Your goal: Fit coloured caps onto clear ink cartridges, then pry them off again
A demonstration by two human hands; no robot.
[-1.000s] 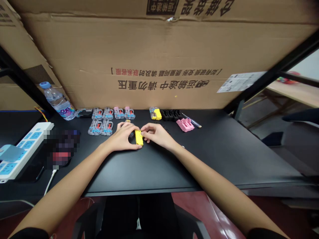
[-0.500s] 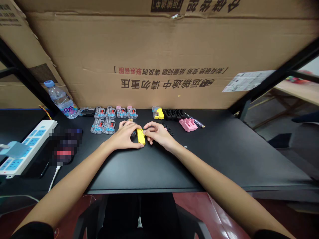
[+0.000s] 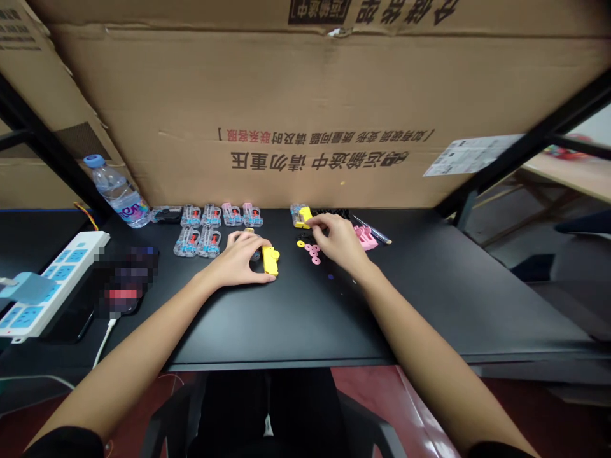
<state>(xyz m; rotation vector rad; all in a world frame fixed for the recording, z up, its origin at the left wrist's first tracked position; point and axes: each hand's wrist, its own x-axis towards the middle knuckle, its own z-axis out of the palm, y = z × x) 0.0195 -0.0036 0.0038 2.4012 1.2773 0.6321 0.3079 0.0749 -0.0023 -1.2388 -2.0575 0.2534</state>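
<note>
Two hands over the black bench (image 3: pixel 429 286). Left hand (image 3: pixel 237 259) pinches the yellow block (image 3: pixel 270 261), which sits on the bench mid-front. Right hand (image 3: pixel 337 239) has its fingertips at a second yellow part (image 3: pixel 302 218) further back; can't tell if it grips. Pink washers (image 3: pixel 312 249) lie just beside that hand.

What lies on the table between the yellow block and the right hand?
In the head view, a few small pink rings and one yellow ring lie there, close to the right hand; beside the yellow block the black table is bare.
</note>
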